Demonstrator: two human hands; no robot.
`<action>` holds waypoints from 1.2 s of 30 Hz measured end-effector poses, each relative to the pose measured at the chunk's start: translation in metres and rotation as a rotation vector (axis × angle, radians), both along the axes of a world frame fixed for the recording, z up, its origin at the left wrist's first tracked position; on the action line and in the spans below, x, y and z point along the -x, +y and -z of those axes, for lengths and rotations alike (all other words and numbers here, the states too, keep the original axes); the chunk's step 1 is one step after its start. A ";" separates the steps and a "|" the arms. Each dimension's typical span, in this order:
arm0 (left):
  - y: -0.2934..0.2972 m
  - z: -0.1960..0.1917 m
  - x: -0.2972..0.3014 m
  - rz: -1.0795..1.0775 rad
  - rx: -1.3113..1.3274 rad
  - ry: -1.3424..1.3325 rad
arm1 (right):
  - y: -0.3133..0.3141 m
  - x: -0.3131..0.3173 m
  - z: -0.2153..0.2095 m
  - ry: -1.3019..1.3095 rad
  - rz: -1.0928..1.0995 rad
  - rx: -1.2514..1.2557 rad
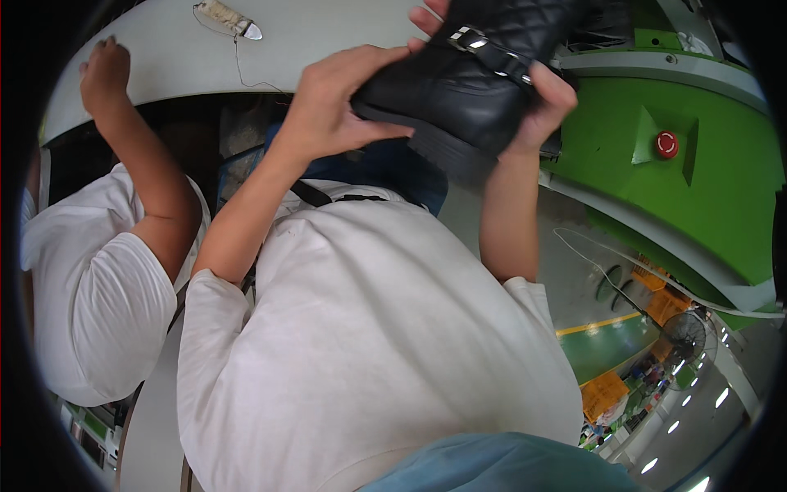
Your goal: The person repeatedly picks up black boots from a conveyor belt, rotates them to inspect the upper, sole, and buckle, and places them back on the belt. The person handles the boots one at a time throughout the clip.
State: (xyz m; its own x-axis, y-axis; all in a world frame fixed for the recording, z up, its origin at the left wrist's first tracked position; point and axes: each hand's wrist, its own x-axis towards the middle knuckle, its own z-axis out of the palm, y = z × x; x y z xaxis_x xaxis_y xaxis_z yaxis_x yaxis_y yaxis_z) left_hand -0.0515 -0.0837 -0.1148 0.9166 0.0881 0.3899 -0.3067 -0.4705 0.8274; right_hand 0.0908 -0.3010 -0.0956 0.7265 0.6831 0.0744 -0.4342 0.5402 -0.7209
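A black leather boot (471, 98) with a quilted shaft, a buckled strap and a chunky ridged heel is held up in front of me, tilted, its shaft toward the upper right. My left hand (338, 100) grips it at the toe end, thumb under the sole edge. Around the heel side and ankle strap, my right hand (541, 111) is closed on the boot. The top of the shaft runs out of the picture. More fingers (427, 18) show behind the boot at its upper left; whose they are I cannot tell.
A pale worktable (320, 25) curves across the far side, bearing a wrapped white tool with a pointed metal tip (250, 31) and a thin cord. On the left a co-worker's arm (139, 156) reaches over it. A green machine (607, 123) with a red button (666, 145) stands at right.
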 end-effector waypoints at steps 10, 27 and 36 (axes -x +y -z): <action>0.024 0.001 0.016 -0.239 -0.549 0.032 | -0.006 0.020 0.035 -1.011 0.500 0.930; 0.057 0.000 0.007 0.122 -0.310 0.075 | 0.035 0.050 0.029 -1.459 0.388 0.644; 0.066 -0.001 0.007 0.185 -0.139 0.131 | 0.038 0.042 0.025 -1.275 0.248 0.648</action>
State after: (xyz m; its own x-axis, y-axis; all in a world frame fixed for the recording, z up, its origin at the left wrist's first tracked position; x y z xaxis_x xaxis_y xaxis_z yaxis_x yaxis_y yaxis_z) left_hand -0.0581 -0.0179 -0.1143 0.9556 -0.1318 0.2635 -0.2927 -0.5281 0.7971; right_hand 0.0489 -0.2626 -0.1210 0.5060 0.7160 0.4809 0.7309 -0.0599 -0.6798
